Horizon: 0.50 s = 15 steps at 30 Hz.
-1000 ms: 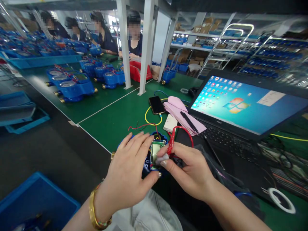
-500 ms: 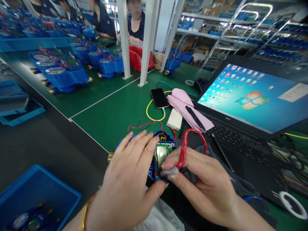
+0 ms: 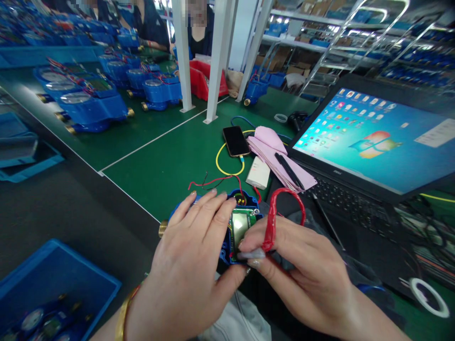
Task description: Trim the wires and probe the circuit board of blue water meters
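A blue water meter (image 3: 223, 253) with its electronics housing uncovered lies under my hands. Inside shows a green circuit board with a small display (image 3: 240, 224). My left hand (image 3: 199, 248) is laid over the meter, fingers across its body and thumb at the near edge; it grips the meter. Between thumb and fingertips, my right hand (image 3: 302, 265) pinches a greyish connector (image 3: 251, 254) at the end of a red wrapped cable (image 3: 271, 222). The connector's tip is at the board's near edge; whether it touches, I cannot tell. Loose red and black wires (image 3: 213, 183) trail behind the meter.
A laptop (image 3: 355, 142) stands at right, with pink cloth (image 3: 266, 142), a phone (image 3: 236, 141) and a white box (image 3: 259, 173) beside it. More blue meters (image 3: 88, 106) sit at far left. A blue bin (image 3: 60, 265) is at lower left; white posts (image 3: 215, 61) rise behind.
The view has shifted slightly. Both hands keep nearly the same pose, with the connector still held at the board.
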Each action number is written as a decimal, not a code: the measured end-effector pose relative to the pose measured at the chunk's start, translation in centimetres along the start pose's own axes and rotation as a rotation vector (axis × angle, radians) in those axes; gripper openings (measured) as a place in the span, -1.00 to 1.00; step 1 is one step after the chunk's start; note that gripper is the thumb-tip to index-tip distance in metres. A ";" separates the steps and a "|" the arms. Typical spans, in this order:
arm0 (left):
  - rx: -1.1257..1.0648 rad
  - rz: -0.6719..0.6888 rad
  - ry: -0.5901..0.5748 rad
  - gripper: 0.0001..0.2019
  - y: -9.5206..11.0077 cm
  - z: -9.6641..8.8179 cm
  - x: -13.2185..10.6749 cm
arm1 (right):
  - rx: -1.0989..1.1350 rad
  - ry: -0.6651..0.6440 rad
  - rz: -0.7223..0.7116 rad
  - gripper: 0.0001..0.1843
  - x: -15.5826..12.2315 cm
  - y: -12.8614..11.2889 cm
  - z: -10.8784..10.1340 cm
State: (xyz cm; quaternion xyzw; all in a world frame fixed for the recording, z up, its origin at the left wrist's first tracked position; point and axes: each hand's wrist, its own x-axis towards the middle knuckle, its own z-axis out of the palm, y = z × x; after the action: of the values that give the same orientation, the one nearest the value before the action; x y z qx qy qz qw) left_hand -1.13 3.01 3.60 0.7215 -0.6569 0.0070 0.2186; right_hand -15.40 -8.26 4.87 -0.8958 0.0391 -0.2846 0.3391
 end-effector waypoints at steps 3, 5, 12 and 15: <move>0.010 0.008 -0.001 -0.39 0.0 0.0 0.0 | -0.050 -0.019 -0.021 -0.85 -0.2 0.0 0.1; 0.025 0.018 0.011 -0.39 -0.1 0.0 -0.1 | -0.069 -0.023 -0.029 -0.86 -0.4 0.1 0.3; 0.108 0.095 0.053 -0.37 -0.4 0.2 0.2 | -0.048 -0.017 -0.026 -0.84 -0.4 0.2 0.6; 0.136 0.125 0.076 -0.37 -0.5 0.3 0.3 | -0.048 -0.020 -0.030 -0.85 -0.2 0.2 0.6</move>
State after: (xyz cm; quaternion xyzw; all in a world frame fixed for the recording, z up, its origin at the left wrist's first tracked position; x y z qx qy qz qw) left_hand -0.68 2.69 3.29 0.6915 -0.6900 0.0926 0.1928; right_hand -15.26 -8.02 4.25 -0.9070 0.0292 -0.2799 0.3133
